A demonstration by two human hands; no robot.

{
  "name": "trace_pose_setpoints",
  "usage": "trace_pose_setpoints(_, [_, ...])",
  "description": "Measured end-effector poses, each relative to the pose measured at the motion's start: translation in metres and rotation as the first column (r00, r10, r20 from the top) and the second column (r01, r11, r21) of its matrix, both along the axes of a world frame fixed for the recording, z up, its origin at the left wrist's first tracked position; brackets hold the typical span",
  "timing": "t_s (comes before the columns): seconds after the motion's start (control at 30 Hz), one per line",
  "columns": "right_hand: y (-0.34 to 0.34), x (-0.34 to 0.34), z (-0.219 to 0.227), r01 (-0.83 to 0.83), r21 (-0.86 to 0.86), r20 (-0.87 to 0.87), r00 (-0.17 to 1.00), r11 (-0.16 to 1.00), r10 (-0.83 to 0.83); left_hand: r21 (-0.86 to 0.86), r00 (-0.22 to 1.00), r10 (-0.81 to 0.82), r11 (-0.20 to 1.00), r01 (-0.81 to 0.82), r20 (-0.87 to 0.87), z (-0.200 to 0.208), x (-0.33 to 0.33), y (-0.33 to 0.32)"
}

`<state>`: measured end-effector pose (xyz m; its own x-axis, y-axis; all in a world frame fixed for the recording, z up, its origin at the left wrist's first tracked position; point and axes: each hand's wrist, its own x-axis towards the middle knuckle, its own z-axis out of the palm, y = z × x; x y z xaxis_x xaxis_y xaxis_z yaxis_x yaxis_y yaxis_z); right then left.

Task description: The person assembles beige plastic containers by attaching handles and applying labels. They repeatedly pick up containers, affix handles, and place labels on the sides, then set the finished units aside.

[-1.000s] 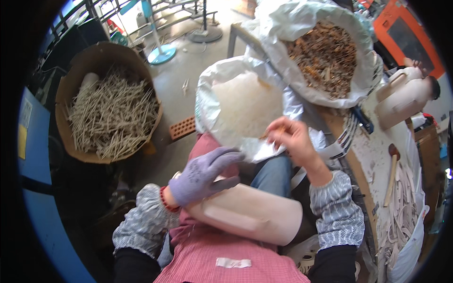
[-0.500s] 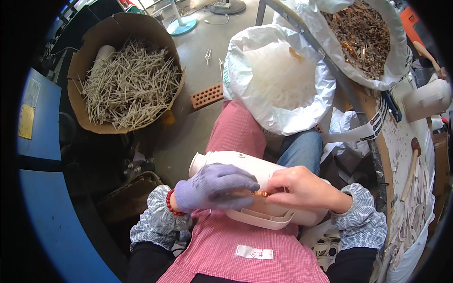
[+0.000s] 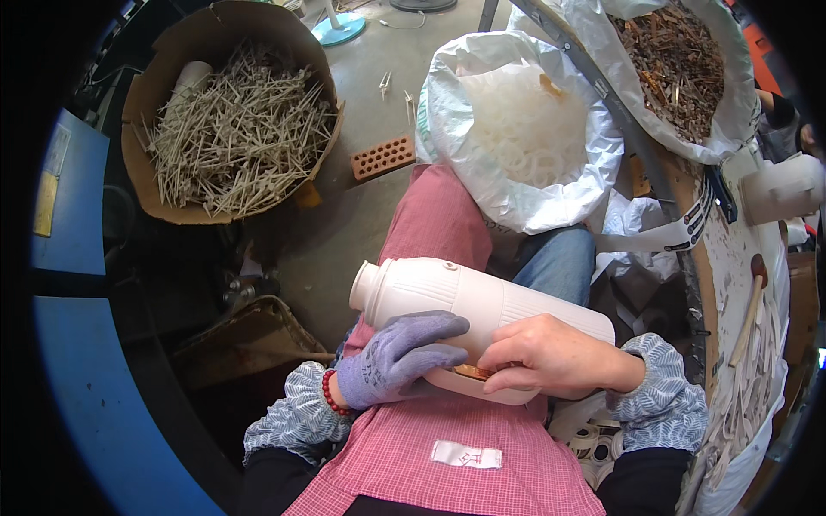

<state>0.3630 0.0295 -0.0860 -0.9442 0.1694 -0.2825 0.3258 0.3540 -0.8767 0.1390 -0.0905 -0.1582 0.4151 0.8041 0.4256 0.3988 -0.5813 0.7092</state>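
Observation:
A pale cream plastic jug body point(image 3: 482, 297) with a ribbed side and a handle point(image 3: 497, 394) lies across my lap, its narrower neck to the left. My left hand point(image 3: 404, 357), in a purple knit glove, curls against the jug and the left end of its handle; the fingertips are partly hidden. An orange-copper strip point(image 3: 471, 371) shows at the handle between my hands. The bare fingers of my right hand point(image 3: 542, 354) are pinched on its right end, and the rest of the strip is hidden.
A cardboard drum point(image 3: 138, 185) of thin pale sprues stands ahead left. A white sack point(image 3: 585, 193) of translucent rings is ahead, with another sack point(image 3: 731, 142) of brown scraps beyond. A brick point(image 3: 383, 158) lies on the floor; a mallet point(image 3: 747, 314) rests on the right bench.
The jug's handle side has turned more toward me. My left hand has shifted down and nearer the handle, and the copper strip now sits at the handle rather than above it.

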Motion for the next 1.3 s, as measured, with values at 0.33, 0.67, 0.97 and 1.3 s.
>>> trace_pose_setpoints(0.33, [-0.035, 0.033, -0.006, 0.271, 0.724, -0.249, 0.960, 0.634, -0.126, 0.059, 0.998, -0.058, 0.996, 0.060, -0.037, 0.020, 0.014, 0.054])
trace_pose_setpoints(0.67, [-0.023, 0.157, -0.005, 0.747, 0.332, -0.404, 0.664, 0.576, -0.629, -0.332, 0.999, -0.012, 0.943, 0.024, 0.040, 0.042, 0.026, 0.106])
trace_pose_setpoints(0.97, [-0.012, 0.265, -0.024, 0.839, -0.356, -0.149, 0.385, 0.412, -0.911, -0.315, 0.938, -0.242, 0.895, 0.315, 0.248, 0.009, 0.132, 0.206])
trace_pose_setpoints(1.3, [0.158, 0.570, -0.062, 0.130, 0.777, -0.573, -0.262, -0.616, -0.777, -0.085, 0.981, -0.182, 0.979, 0.187, 0.067, 0.014, 0.220, 0.297])
